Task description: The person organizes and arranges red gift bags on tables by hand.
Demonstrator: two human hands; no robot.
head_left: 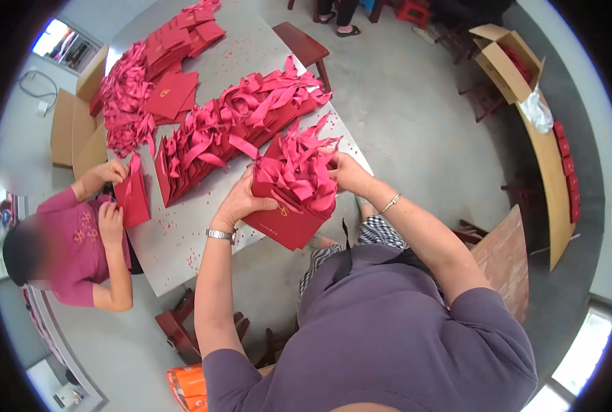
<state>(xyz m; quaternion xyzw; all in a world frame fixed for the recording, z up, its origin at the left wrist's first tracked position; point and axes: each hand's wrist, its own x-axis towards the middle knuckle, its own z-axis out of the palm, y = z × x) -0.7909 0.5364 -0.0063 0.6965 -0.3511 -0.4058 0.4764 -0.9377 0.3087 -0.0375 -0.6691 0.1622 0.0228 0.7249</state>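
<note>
My left hand (241, 201) and my right hand (347, 172) grip a stack of red paper bags (285, 223) with pink ribbon handles (299, 172) sticking up. I hold the stack tilted at the near edge of the grey table (175, 247). A silver watch is on my left wrist and a thin bracelet on my right. A long row of the same red bags with ribbons (230, 127) lies across the table just beyond my hands.
A person in a pink shirt (79, 247) at the table's left holds one red bag (134, 199). More bags and ribbons (131, 96) lie further back. Cardboard boxes (79, 123) stand left, a wooden stool (306, 44) behind the table, an open box (505, 62) far right.
</note>
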